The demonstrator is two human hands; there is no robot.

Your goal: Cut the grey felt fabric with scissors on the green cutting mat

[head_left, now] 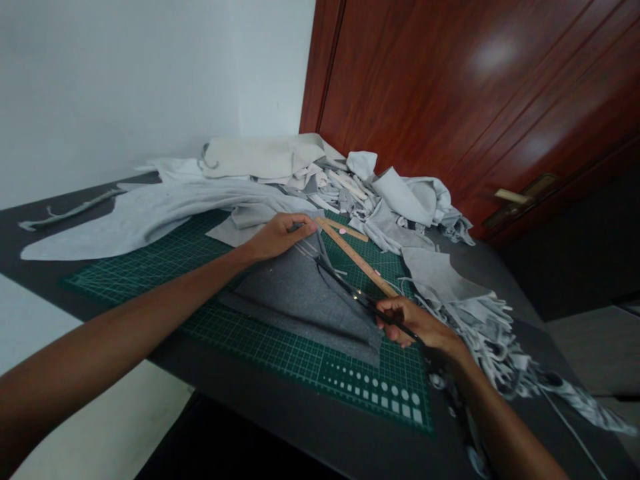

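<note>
My left hand (280, 237) lies at the top of a dark grey felt-like fabric piece (295, 300), fingers gripping its upper corner beside the end of a wooden ruler (357, 257). My right hand (415, 323) is closed around black scissors (365, 300), whose long blades point up the fabric toward my left hand. The blades lie on the cloth, just left of the ruler. The fabric rests on a green cutting mat (150, 287) with a printed grid. Part of the scissors is hidden by my right fingers.
A heap of pale grey fabric scraps (350, 193) sits behind the mat, with a long pale cloth (150, 220) to its left. Shredded strips (480, 340) trail off to the right over the dark table (300, 433). A reddish wooden door (450, 93) and white wall stand behind.
</note>
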